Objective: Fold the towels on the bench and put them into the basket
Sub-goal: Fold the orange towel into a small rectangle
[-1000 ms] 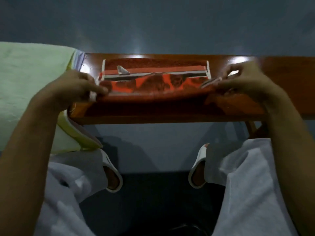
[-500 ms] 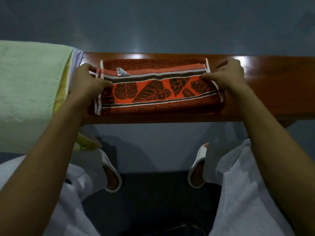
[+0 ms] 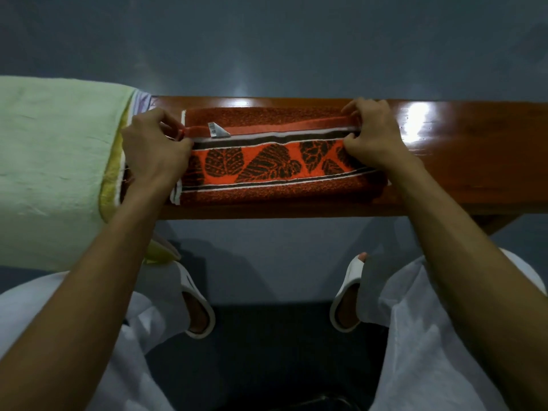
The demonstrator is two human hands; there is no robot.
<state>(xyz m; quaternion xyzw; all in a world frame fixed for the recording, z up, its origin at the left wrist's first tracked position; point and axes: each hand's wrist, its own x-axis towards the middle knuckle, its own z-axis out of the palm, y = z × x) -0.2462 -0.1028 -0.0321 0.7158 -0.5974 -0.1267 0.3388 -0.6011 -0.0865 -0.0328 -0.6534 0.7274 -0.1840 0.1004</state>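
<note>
Head view: both hands pinch a folded orange-and-brown leaf-patterned terry towel (image 3: 267, 164) lying flat along the glossy brown wooden bench (image 3: 459, 161).
The left hand (image 3: 154, 152) grips its left end, and the right hand (image 3: 373, 137) grips its right end. I judge the cloth soft, light and limp, best held by its corners. A pale green towel pile (image 3: 53, 161) lies just left. No basket shows.

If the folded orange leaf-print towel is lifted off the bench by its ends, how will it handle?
Probably floppy: the orange towel lies in soft layers with wavy stripe edges, so its middle would likely sag between the left hand and right hand pinching its ends. Its nubby terry pile should grip fingers, though it may slide on the glossy bench.
</note>
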